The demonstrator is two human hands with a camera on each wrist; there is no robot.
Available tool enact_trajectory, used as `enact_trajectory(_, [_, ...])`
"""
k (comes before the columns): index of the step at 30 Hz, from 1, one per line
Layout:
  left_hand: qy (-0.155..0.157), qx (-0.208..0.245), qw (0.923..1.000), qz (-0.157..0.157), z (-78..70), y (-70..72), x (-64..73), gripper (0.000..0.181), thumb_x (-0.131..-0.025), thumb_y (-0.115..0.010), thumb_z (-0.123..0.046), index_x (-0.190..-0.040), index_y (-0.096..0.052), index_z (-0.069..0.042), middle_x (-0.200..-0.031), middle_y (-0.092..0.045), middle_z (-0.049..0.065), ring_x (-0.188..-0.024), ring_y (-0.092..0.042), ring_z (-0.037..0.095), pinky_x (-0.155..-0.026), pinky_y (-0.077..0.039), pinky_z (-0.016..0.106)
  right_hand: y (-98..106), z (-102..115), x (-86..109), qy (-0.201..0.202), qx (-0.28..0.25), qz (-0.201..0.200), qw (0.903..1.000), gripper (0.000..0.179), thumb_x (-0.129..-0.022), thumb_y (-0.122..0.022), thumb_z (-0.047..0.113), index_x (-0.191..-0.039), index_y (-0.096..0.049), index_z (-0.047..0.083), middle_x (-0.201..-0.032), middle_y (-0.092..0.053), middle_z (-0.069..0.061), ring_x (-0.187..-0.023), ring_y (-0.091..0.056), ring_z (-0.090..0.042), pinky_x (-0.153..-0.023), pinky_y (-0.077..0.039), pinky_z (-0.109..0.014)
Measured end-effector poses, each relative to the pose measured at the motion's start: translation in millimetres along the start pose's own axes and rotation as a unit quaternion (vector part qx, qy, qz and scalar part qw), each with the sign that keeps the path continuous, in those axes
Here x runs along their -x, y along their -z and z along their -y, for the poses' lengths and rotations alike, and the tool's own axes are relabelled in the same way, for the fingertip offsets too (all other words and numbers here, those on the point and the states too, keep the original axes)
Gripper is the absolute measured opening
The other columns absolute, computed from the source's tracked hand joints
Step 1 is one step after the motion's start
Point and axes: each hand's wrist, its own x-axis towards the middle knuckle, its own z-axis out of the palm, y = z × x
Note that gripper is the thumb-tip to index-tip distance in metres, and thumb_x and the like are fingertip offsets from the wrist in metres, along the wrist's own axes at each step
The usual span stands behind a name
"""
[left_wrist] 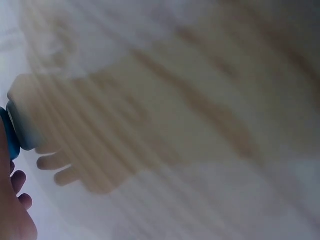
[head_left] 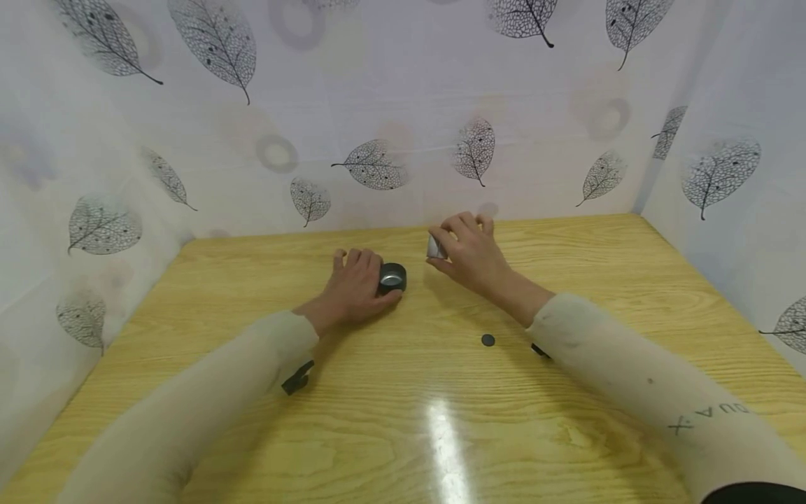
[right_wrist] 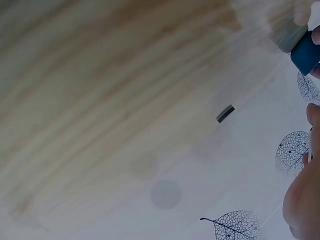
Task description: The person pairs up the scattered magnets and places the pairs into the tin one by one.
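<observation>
In the head view my left hand (head_left: 359, 283) grips a short dark round cup (head_left: 392, 278) with a silvery inside, fingers behind it and thumb in front. The cup rests on or just over the table. To its right, my right hand (head_left: 472, 255) pinches a small whitish-grey object (head_left: 436, 246) between thumb and fingers; its kind is unclear. In the left wrist view the cup (left_wrist: 11, 131) looks blue at the left edge, beside the left hand (left_wrist: 15, 210). The right wrist view has the cup (right_wrist: 306, 54) at top right and the right hand (right_wrist: 305, 190) below.
A small dark disc (head_left: 488, 340) lies on the wood-grain table (head_left: 378, 406), near the right forearm. A small black-and-grey piece (right_wrist: 226, 114) shows in the right wrist view. Leaf-patterned cloth (head_left: 403, 105) walls the back and sides. Something black (head_left: 755, 493) pokes in at bottom right.
</observation>
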Motion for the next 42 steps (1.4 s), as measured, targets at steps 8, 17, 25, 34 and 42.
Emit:
enact_trajectory(8, [0.002, 0.002, 0.9999, 0.01, -5.7, 0.7, -2.7, 0.071, -0.091, -0.048, -0.068, -0.12, -0.049, -0.003, -0.117, -0.05, 0.013, -0.113, -0.044, 0.033, -0.105, -0.02, 0.054, -3.1, 4.8, -3.3, 0.005, -0.008, 0.007, 0.9999, 0.051, -0.083, -0.082, 0.034, -0.122, -0.066, 0.006, -0.112, -0.061, -0.011, -0.105, -0.051, -0.029, -0.093, -0.033, -0.052])
enact_trajectory(17, [-0.006, -0.003, 1.0, 0.0, -7.8, 0.3, -3.8, 0.071, -0.091, -0.048, -0.068, -0.119, -0.05, -0.003, -0.115, -0.051, 0.012, -0.11, -0.045, 0.032, -0.103, -0.021, 0.054, -4.4, 10.8, -6.9, 0.005, -0.001, 0.016, 0.9999, 0.049, -0.083, -0.081, 0.036, -0.121, -0.066, 0.008, -0.112, -0.062, -0.009, -0.107, -0.051, -0.028, -0.095, -0.032, -0.051])
enact_trajectory(25, [-0.01, -0.006, 0.9999, -0.003, -8.5, 0.2, -3.5, 0.07, -0.092, -0.047, -0.066, -0.119, -0.05, -0.002, -0.114, -0.052, 0.013, -0.109, -0.045, 0.032, -0.101, -0.022, 0.054, -7.3, 18.7, -10.5, 0.009, -0.002, 0.026, 0.9996, 0.052, -0.082, -0.082, 0.035, -0.123, -0.066, 0.008, -0.113, -0.061, -0.009, -0.11, -0.05, -0.028, -0.097, -0.034, -0.052])
enact_trajectory(34, [-0.017, -0.001, 0.9998, -0.01, -7.8, -1.4, -3.5, 0.067, -0.092, -0.048, -0.065, -0.117, -0.049, -0.003, -0.113, -0.052, 0.013, -0.11, -0.045, 0.032, -0.1, -0.024, 0.053, -8.7, 27.9, -16.4, 0.01, -0.012, 0.043, 0.999, 0.056, -0.08, -0.084, 0.035, -0.127, -0.064, 0.01, -0.114, -0.061, -0.008, -0.111, -0.049, -0.027, -0.099, -0.033, -0.05])
enact_trajectory(42, [-0.021, -0.002, 0.9996, -0.017, -8.0, -2.4, -3.8, 0.066, -0.093, -0.048, -0.065, -0.116, -0.05, -0.003, -0.111, -0.052, 0.012, -0.109, -0.046, 0.031, -0.101, -0.025, 0.054, -11.8, 31.4, -19.6, 0.053, -0.02, 0.065, 0.9963, 0.057, -0.081, -0.083, 0.028, -0.129, -0.064, 0.003, -0.112, -0.064, -0.013, -0.107, -0.057, -0.029, -0.094, -0.046, -0.041])
